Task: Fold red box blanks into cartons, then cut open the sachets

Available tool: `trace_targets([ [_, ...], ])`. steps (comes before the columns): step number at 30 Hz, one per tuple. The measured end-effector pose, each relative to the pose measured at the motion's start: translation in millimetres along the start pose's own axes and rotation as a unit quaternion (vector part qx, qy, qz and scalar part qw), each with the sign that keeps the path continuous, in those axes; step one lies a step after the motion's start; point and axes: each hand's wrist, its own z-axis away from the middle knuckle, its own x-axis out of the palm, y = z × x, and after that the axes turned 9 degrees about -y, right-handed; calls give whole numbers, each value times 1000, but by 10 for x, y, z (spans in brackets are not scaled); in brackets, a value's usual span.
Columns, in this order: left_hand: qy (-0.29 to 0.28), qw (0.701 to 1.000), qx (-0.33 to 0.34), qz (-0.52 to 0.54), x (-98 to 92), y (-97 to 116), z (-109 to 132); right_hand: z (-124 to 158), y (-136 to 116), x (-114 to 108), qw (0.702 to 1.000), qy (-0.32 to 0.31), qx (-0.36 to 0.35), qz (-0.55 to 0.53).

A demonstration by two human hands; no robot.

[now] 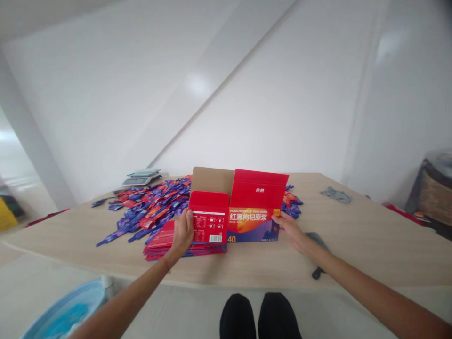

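Observation:
A red and purple cardboard box (253,220) is held up between both hands above the table, its upper flaps standing up and brown card showing inside. My left hand (183,230) grips its left side by the printed panel. On the right edge of the front panel, my right hand (287,229) pinches the card between thumb and fingers. Under and beside the left hand lies a stack of flattened red boxes (158,247). Behind it spreads a heap of purple and red sachets (151,207), partly hidden by the box.
A scale (139,179) with packets on top stands at the back left of the table (353,254). A grey cloth (336,194) lies at the right. A dark flat object (317,241) is partly under my right forearm. A blue tub (70,310) sits on the floor at left.

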Motion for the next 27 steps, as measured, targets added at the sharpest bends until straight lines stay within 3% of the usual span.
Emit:
trace_targets([
  [9,-39,997,10,64,350,602,178,609,-249,-896,993,-93,69,10],
  [12,-54,996,10,77,411,746,234,814,-186,-982,993,-94,73,-13],
  [16,-61,996,3,69,401,775,306,1034,52,-917,991,-102,77,-30],
  [18,-49,997,5,58,366,727,341,1087,174,-941,992,-112,52,33],
  [20,-30,998,6,51,316,663,370,1100,273,-1047,983,-80,7,167],
  [22,-10,999,1,46,262,603,390,1087,362,-1203,939,-11,-47,340],
  [24,2,999,-7,43,217,558,401,1062,465,-1343,866,43,-87,491],
  [27,11,999,-11,45,190,523,414,1020,676,-1427,772,77,-73,626],
])
